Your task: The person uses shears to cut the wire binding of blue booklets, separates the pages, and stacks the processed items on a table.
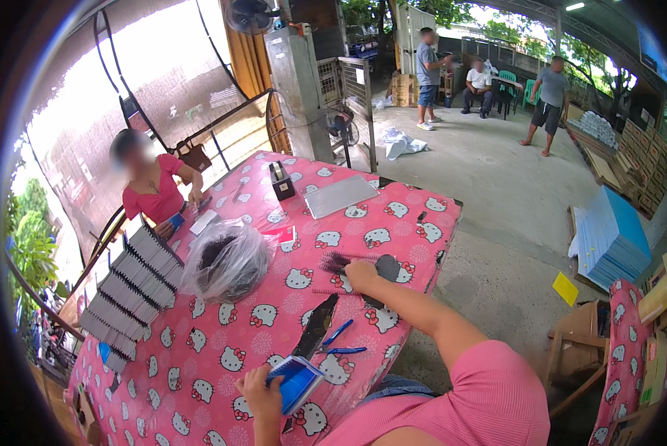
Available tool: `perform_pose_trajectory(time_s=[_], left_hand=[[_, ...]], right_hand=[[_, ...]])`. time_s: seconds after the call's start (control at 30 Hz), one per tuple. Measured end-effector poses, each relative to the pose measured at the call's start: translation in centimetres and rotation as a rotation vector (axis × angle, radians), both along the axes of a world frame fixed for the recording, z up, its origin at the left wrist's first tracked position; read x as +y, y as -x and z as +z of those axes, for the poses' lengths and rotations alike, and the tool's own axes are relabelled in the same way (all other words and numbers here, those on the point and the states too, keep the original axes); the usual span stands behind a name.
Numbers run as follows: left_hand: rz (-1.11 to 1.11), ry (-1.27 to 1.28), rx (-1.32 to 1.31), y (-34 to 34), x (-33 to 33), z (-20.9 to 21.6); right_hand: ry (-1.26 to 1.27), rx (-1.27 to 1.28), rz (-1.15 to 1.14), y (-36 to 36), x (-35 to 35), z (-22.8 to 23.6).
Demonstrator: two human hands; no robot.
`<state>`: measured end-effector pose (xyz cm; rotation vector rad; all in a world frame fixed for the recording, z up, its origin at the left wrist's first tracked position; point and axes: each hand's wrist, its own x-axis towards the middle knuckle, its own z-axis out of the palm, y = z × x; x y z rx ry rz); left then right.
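Both hands were busy: the left hand [258,389] gripped a blue notebook [295,382], while the right hand [361,273] rested, seemingly closed, on black combs [339,262], with pliers [339,340] between the hands.

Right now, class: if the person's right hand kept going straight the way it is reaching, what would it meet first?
The right hand points towards the bundle of dark binding combs lying on the pink patterned tablecloth. It would meet those first; it looks already at or almost touching them, though depth is unclear.

brown cartons [649,160] stacked far rt
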<state>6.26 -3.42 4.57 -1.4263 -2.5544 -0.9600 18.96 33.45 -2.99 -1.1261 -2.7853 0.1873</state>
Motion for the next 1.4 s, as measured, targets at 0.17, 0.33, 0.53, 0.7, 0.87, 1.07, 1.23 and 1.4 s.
perform_pose_trajectory(time_s=[0.17,0.33,0.53,0.7,0.87,1.07,1.23,1.4], left_hand=[[-0.040,0.007,0.124,-0.8,0.3,-0.6],[-0.051,-0.144,0.005,-0.7,0.6,-0.4],[0.217,-0.212,0.363,-3.4,1.7,0.1],[0.091,-0.317,0.067,-1.6,1.2,-2.2],[0.080,-0.334,0.091,-2.3,1.5,-1.1],[0.091,-0.270,0.043,-2.7,1.1,-1.4],[0.107,-0.334,0.013,-3.1,1.2,-1.6],[0.088,-0.306,-0.021,-3.0,1.2,-1.7]], right_hand=[[0.134,0.137,-0.090,0.3,-0.2,0.7],[0.096,0.248,-0.045,1.1,-0.7,1.4],[0.070,0.479,0.263,2.1,-3.7,-0.1],[0.758,0.643,0.515,2.0,-14.9,4.4],[0.679,0.768,0.613,1.8,-19.0,6.0],[0.979,0.773,0.397,1.0,-19.9,7.7],[1.001,0.797,0.430,0.7,-19.0,6.2],[0.825,0.706,0.564,1.0,-19.7,5.3]])
